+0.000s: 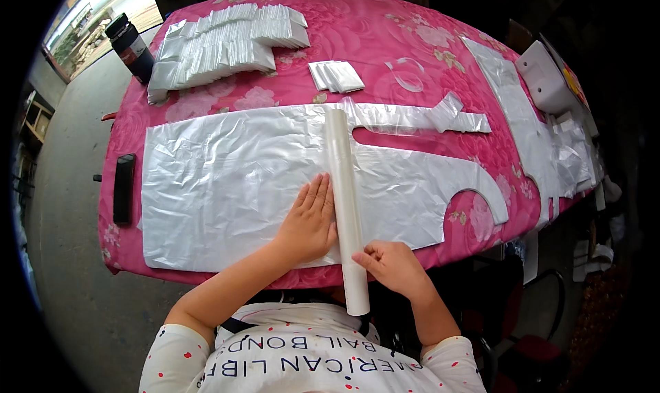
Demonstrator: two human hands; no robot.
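Observation:
A stack of thin white plastic aprons [227, 180] lies flat on the table, neck loop and cutouts toward the right. Across it, far to near, rests a long white tube [344, 187], its near end sticking out past the table edge. My left hand [311, 218] is pressed flat on the plastic just left of the tube, fingers stretched out and close together. On the other side, my right hand [392, 264] is curled, with thumb and forefinger against the tube near its lower end. Its other fingers are partly hidden.
The table has a pink flowered cloth [237, 101]. Rows of folded white packets [227, 46] stand at the back left, with a few more packets [335, 76] nearby. A dark bottle [130, 48], a black oblong object [124, 189], more white plastic [512, 111] and a white container [543, 77] lie around the sides.

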